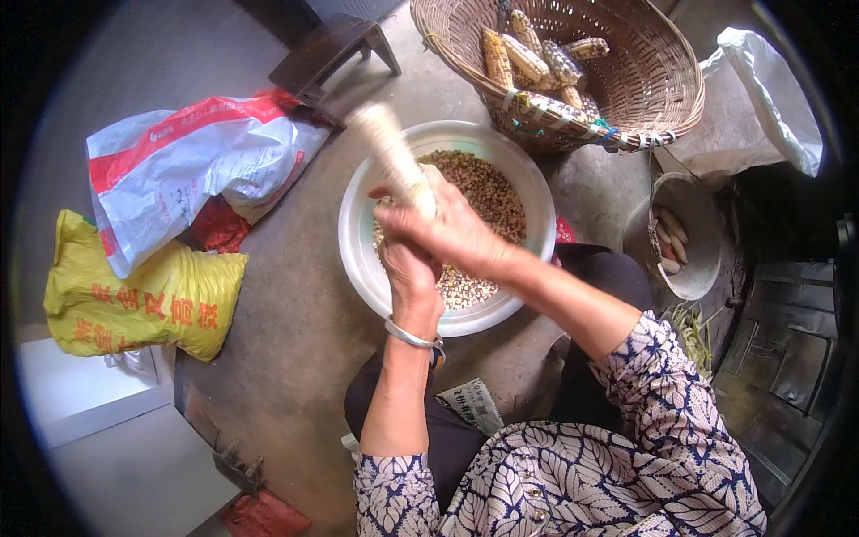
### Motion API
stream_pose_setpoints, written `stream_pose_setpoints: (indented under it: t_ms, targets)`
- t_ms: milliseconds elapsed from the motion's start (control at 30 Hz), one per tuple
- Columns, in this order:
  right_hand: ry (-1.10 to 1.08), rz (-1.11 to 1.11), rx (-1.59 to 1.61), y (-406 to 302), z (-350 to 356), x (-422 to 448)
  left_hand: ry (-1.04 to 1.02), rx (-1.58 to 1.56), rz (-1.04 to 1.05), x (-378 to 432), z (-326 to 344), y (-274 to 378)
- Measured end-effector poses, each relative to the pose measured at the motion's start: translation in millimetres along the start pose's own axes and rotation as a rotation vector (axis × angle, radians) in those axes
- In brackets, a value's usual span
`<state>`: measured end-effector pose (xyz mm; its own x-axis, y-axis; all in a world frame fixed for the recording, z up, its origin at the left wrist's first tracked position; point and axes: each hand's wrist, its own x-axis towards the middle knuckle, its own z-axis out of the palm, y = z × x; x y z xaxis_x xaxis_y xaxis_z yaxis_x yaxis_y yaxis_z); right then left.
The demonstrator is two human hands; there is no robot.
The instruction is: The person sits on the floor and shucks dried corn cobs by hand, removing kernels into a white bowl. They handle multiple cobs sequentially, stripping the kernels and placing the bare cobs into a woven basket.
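A pale, mostly stripped corn cob (392, 158) is gripped in my right hand (460, 225) and points up and to the left, its far end blurred. Close beneath sits my left hand (408, 272), its fingers mostly hidden by the right; I cannot tell whether it holds anything. Both hands are over a wide white plastic basin (359, 282). Loose corn kernels (493, 194), dark, yellow and white, lie in the basin.
A wicker basket (644, 87) of unshelled corn ears (527, 57) stands beyond the basin. Right of it are a bucket (704, 262) with cobs and a white sack (731, 114). Leftward lie a white-and-red bag (201, 148), a yellow sack (141, 288) and a wooden stool (325, 57).
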<state>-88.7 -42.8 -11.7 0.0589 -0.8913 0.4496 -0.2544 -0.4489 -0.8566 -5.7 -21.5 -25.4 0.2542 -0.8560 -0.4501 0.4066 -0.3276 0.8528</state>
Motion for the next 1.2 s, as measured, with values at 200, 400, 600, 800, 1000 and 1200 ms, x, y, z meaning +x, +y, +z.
stream_pose_setpoints:
  t_ms: [200,400,600,800,1000,1200]
  targets:
    - [0.111,-0.05,-0.179,28,4,2,-0.104,0.028,-0.115,-15,-3,0]
    - [-0.176,0.342,0.258,3,-19,18,-0.351,0.086,-0.25,-16,-21,43]
    - [-0.043,0.6,0.639,6,-23,6,-0.365,-0.085,-0.129,-15,-14,42]
    - [0.082,0.765,0.899,3,-14,0,-0.253,-0.026,0.257,-14,-11,41]
    - [-0.101,0.601,0.961,-13,-21,2,-0.121,0.139,0.361,-12,-10,39]
    - [-0.212,0.546,0.736,-22,-30,6,-0.121,0.245,0.363,-19,-8,43]
